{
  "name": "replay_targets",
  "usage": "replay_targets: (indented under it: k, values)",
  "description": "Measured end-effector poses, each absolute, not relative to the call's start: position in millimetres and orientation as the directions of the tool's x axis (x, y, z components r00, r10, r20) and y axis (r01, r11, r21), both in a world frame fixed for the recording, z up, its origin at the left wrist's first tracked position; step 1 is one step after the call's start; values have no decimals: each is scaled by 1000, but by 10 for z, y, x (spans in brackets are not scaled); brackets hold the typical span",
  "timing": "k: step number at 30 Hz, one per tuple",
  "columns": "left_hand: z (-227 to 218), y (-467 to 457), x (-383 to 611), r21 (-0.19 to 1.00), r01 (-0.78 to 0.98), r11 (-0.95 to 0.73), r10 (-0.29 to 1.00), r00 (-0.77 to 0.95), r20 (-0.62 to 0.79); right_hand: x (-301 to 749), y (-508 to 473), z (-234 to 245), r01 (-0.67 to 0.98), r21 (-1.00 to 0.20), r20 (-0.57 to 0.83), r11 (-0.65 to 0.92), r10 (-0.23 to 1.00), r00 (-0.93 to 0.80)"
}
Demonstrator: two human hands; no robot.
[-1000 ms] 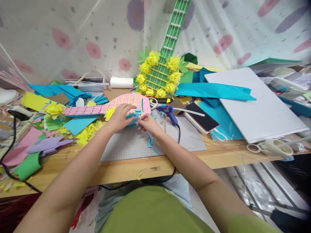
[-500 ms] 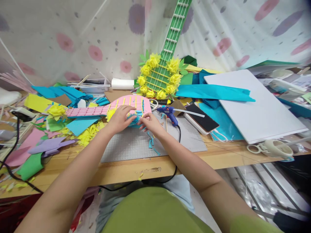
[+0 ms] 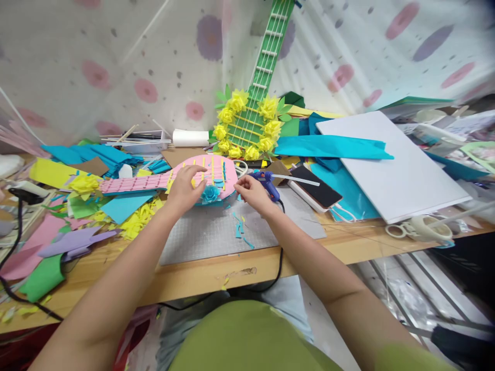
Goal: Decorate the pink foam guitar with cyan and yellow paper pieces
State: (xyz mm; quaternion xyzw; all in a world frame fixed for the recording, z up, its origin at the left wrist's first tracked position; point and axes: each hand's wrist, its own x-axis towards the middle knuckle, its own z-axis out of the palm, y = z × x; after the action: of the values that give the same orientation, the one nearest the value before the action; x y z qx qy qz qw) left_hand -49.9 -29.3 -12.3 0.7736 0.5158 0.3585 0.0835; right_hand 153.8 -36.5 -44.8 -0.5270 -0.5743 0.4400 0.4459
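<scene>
A pink paper guitar (image 3: 147,180) with yellow strips lies flat on the wooden bench. My left hand (image 3: 184,188) rests on its round body, fingers spread and flat. A small teal paper flower (image 3: 211,194) sits on the body's near edge, just right of that hand. My right hand (image 3: 251,190) hovers a little to the right of the flower, fingers lightly pinched together, with nothing visible in them. It is next to the blue glue gun (image 3: 266,181), which lies on the grey cutting mat (image 3: 216,232).
A green paper guitar (image 3: 257,98) ringed with yellow flowers leans on the back curtain. A phone (image 3: 317,189), a white board (image 3: 390,165) and teal sheets lie right. Paper scraps (image 3: 77,226) cover the left. A tape roll (image 3: 429,229) sits near the right edge.
Both hands were closed over the teal flower. The right hand has pulled away to the right, and the left has slid back, leaving the flower uncovered on the pink guitar.
</scene>
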Motion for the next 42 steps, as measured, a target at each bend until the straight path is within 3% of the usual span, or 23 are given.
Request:
replay_targets:
  k: [5, 8, 11, 16, 25, 31, 34, 37, 42]
  values:
    - [-137, -285, -437, 495, 711, -500, 845, 277, 457, 1423, -467, -516, 358, -933, -49, 28, 977, -205]
    - [-129, -259, -476, 512, 711, -483, 852, 246, 462, 1357, -523, -573, 304, -953, -87, -7, 964, -251]
    - [-127, -240, -537, 520, 702, -487, 847, 236, 476, 1320, -531, -618, 253, -967, -59, 1, 972, -229]
    - [-125, -243, -580, 515, 701, -494, 847, 254, 467, 1287, -485, -633, 303, -953, -46, 23, 974, -220]
    - [-139, -194, -591, 512, 679, -526, 834, 291, 470, 1241, -547, -503, 231, -968, -143, -93, 968, -207]
    - [-122, -77, -589, 528, 693, -491, 852, 258, 455, 1356, -478, -458, 280, -960, -45, -7, 991, -129]
    - [-121, 6, -558, 531, 717, -453, 877, 250, 411, 1398, -344, -403, 514, -848, 114, 131, 991, -64]
    - [-127, 48, -534, 534, 741, -407, 902, 234, 363, 1379, -190, -336, 765, -586, 247, 266, 958, -144]
    - [-146, 0, -590, 552, 760, -343, 927, 177, 332, 1290, -10, -259, 889, -229, 214, 397, 911, -352]
